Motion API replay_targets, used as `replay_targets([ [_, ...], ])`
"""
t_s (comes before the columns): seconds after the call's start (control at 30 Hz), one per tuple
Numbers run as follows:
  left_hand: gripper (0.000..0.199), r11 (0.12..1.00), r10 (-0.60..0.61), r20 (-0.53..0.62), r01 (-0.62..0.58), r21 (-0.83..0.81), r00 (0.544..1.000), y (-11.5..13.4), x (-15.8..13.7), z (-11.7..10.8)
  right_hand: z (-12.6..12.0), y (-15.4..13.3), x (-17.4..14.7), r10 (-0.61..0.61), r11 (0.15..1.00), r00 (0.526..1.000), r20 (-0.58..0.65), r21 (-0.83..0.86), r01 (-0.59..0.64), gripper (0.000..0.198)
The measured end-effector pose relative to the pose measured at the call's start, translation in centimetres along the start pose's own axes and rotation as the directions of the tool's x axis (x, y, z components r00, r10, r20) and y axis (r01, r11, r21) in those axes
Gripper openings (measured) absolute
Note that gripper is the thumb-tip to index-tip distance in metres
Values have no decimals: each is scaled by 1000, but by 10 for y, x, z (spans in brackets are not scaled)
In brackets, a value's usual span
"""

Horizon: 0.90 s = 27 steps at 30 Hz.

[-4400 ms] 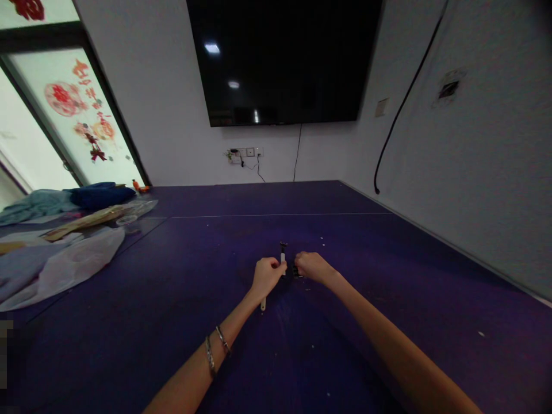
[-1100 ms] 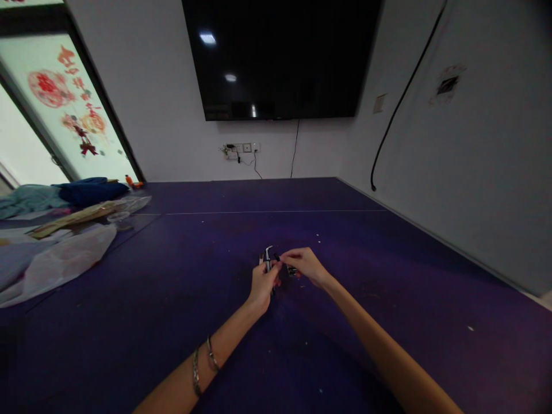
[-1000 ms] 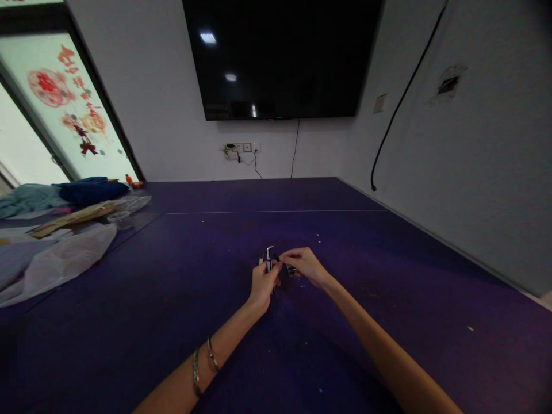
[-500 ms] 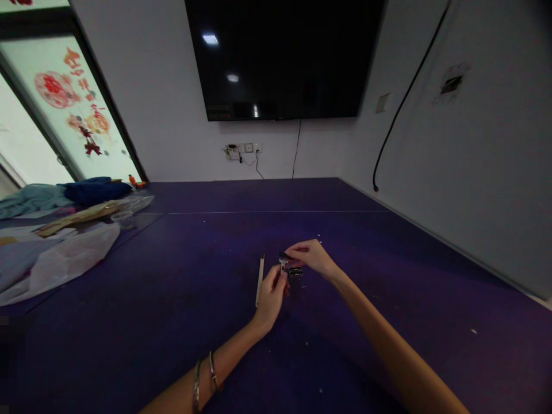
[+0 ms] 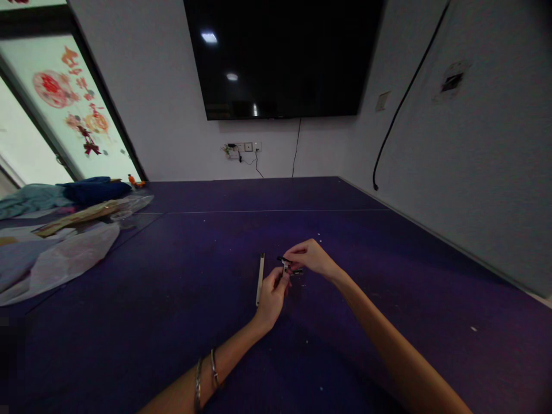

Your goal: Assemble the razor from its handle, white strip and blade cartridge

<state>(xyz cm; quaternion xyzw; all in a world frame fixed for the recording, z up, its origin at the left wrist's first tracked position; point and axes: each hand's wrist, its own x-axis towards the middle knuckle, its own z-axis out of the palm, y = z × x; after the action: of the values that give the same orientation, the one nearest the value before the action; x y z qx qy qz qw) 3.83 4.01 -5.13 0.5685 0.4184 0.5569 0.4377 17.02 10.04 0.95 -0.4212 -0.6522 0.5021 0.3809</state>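
Two metal bracelets (image 5: 214, 368) circle the left forearm, the nearest things in view. Two hands meet over one purple worktop (image 5: 202, 276): the left hand (image 5: 271, 296) is closed, thumb against fingers, around one small razor-like tool (image 5: 285, 267) with a white stem, its top end pointing away, while the right hand (image 5: 313, 257) pinches one short black bar (image 5: 282, 259) at that end between nearly shut fingertips; whether bar and stem are joined I cannot tell. One small dark piece (image 5: 297, 272) shows just under the right hand, partly hidden. To the left hand's left lies one slim pale stick (image 5: 260, 280) with a dark tip. Farther off at the left edge are translucent plastic sheeting (image 5: 81, 247), one clear cup (image 5: 123, 215), two cloths, a teal cloth (image 5: 32, 199) and a dark blue cloth (image 5: 95, 191), and one orange object (image 5: 133, 181). At the back, one television (image 5: 284, 63) hangs above wall sockets (image 5: 248, 147), any brand mark too small to read; red-orange characters (image 5: 71, 62) on the glass door (image 5: 47, 123) are too blurred to read.
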Motion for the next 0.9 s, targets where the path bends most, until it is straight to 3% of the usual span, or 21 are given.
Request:
replay_targets([
  [0.9, 32, 999, 26, -27, -25, 38, 999, -1, -2, -1, -2, 3, 1, -28, 999, 998, 53, 21, 27, 19],
])
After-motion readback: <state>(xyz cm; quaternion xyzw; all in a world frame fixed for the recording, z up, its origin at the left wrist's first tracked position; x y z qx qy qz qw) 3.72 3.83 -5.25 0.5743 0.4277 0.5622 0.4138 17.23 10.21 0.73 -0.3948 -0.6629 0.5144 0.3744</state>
